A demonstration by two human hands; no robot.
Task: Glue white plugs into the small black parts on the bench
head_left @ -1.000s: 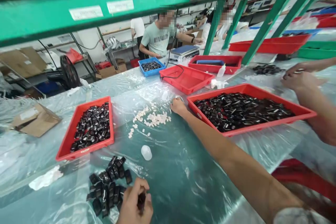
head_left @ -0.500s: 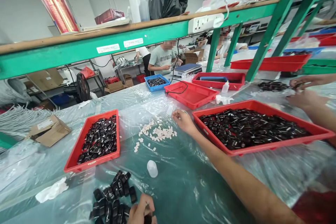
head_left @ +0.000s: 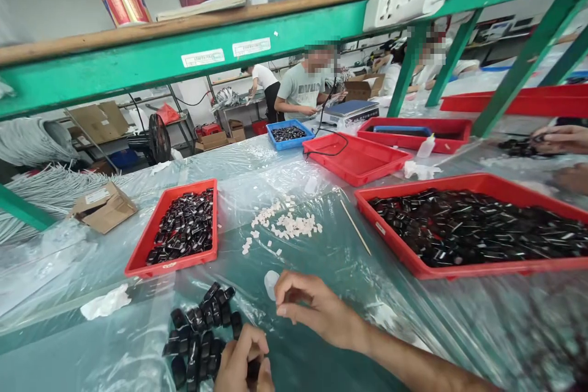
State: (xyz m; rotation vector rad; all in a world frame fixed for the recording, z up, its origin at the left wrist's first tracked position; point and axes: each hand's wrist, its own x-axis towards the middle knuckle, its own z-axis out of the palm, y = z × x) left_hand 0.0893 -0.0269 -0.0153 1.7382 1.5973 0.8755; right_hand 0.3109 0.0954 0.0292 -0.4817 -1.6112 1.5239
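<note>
At the bottom edge my left hand (head_left: 241, 360) is closed around a small black plastic piece (head_left: 253, 369), mostly hidden by the fingers. Beside it on the left lies a pile of similar glossy black pieces (head_left: 202, 334). My right hand (head_left: 319, 309) hovers to the right, thumb and forefinger curled together; whatever may be between the tips is too small to tell. Just beyond those fingertips is a translucent white cap (head_left: 271, 285), partly covered by them. Farther up the table, small white pieces (head_left: 294, 225) lie scattered, with a thin wooden stick (head_left: 354, 225) to their right.
Red trays of black pieces stand at left (head_left: 133, 266) and right (head_left: 441, 271). Behind are an empty red tray (head_left: 353, 162) and a blue tray (head_left: 280, 146). A green shelf beam (head_left: 151, 73) crosses above. A co-worker's hand (head_left: 563, 138) is at far right.
My right hand has come back from beyond the white pieces to near the cap and my left hand. The stick now shows on the table. My left hand stays beside the pile.
</note>
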